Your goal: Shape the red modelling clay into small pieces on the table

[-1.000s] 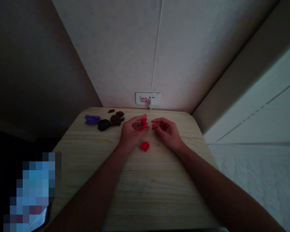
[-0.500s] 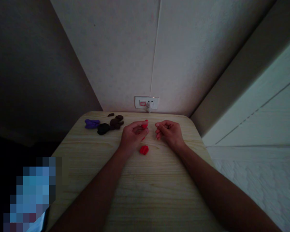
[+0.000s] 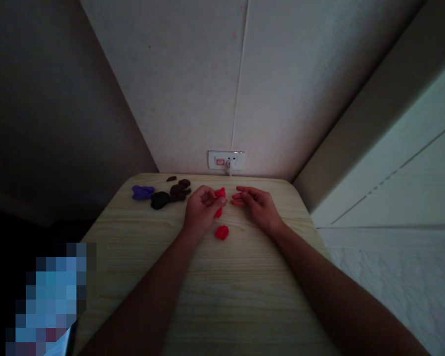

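My left hand [image 3: 203, 206] is closed on a piece of red modelling clay [image 3: 221, 192], pinched between thumb and fingers. More red shows below the thumb; whether it is the same piece I cannot tell. To the right, apart from the clay, my right hand [image 3: 255, 203] is open, its fingers stretched toward the left hand and nothing visible in them. A ridged red clay lump [image 3: 221, 233] lies on the wooden table [image 3: 244, 287], just nearer to me than the left hand.
Left of my left hand lie purple clay [image 3: 143, 192], a black lump [image 3: 160, 200] and several dark brown pieces [image 3: 178, 192]. Behind the table's far edge is a wall with a socket [image 3: 226, 160] and a plug in it. A blurred-out bright screen [image 3: 55, 291] is at the lower left.
My right hand's fingers have straightened from a curled pose and reach slightly further left. The red clay in my left hand has turned, showing more of itself. The view has shifted slightly.
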`<state>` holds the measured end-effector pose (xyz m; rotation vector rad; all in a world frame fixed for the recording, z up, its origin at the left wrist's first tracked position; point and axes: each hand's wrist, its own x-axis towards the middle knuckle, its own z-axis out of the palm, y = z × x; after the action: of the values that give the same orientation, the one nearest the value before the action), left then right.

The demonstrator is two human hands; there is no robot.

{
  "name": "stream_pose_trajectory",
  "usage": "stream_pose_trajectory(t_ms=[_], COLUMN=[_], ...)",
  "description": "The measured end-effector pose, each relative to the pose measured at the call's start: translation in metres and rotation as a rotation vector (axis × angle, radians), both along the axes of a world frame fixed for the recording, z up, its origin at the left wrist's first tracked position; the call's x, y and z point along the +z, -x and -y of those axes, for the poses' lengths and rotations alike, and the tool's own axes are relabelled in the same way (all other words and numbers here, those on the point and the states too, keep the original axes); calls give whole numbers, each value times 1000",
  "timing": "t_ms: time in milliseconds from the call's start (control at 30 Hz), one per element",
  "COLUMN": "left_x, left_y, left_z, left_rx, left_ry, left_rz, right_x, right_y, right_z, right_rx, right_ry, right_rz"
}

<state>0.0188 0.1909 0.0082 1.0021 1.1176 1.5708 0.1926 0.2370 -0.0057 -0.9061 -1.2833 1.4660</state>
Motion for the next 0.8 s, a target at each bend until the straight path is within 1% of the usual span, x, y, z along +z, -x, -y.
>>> stream_pose_trajectory(t_ms=[167,433,600,700,800], left_x=[-1,1,1,1,0], left_y=[0,0,0,0,1], left_z=[-1,-1,-1,-1,-1], left_rx=[-3,6,17,19,18], left_ry=[21,28,40,39,36], left_rz=[26,18,19,20,17], right_x=[0,7,12,12,10], right_y=[2,4,1,1,1], right_z=[1,5,8,8,7], right_rx=[35,-36,-57,-54,-47], right_ry=[-12,36,-21,-27,6], right_rz=[-19,68,93,86,67])
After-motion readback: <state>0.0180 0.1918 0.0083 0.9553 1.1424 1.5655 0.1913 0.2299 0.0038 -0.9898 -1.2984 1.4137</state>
